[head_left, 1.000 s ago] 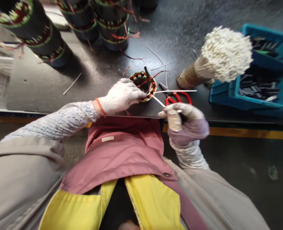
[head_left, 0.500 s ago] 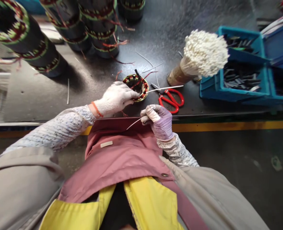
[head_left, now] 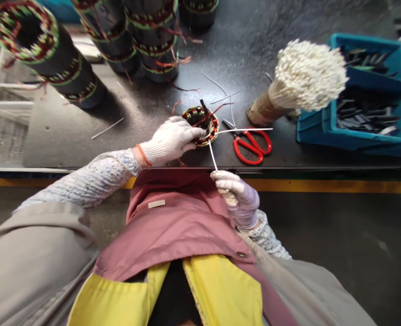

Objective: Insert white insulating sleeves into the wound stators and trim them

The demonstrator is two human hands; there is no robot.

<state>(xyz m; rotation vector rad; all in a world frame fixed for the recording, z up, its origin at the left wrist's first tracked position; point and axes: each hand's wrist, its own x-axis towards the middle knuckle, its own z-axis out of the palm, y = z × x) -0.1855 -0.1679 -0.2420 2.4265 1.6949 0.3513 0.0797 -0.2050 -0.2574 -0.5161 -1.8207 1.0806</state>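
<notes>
A small motor stator (head_left: 215, 121) with red and yellow-green windings stands on the dark worktop near its front edge. My left hand (head_left: 173, 138), in a white glove, grips its near-left rim, thumb and fingers closed on it. In a white and purple glove, my right hand (head_left: 238, 197) is below the table edge, pinching a white cord (head_left: 213, 156). That cord runs taut up to the stator's near rim. Another white length of cord (head_left: 244, 130) sticks out rightward from the rim, passing over red-handled scissors (head_left: 266, 142).
A thick bundle of white cords (head_left: 311, 74) stands upright behind the scissors. Blue bins (head_left: 314, 131) with short dark pieces stand at the right. Stacked stators (head_left: 84, 86) rise at the back left. White baskets (head_left: 3, 136) are at the far left; loose cord bits lie about.
My right hand has moved down and slightly right, and the cord in it now stretches straight to the stator. My left hand stays on the stator. The whole view has shifted a little.
</notes>
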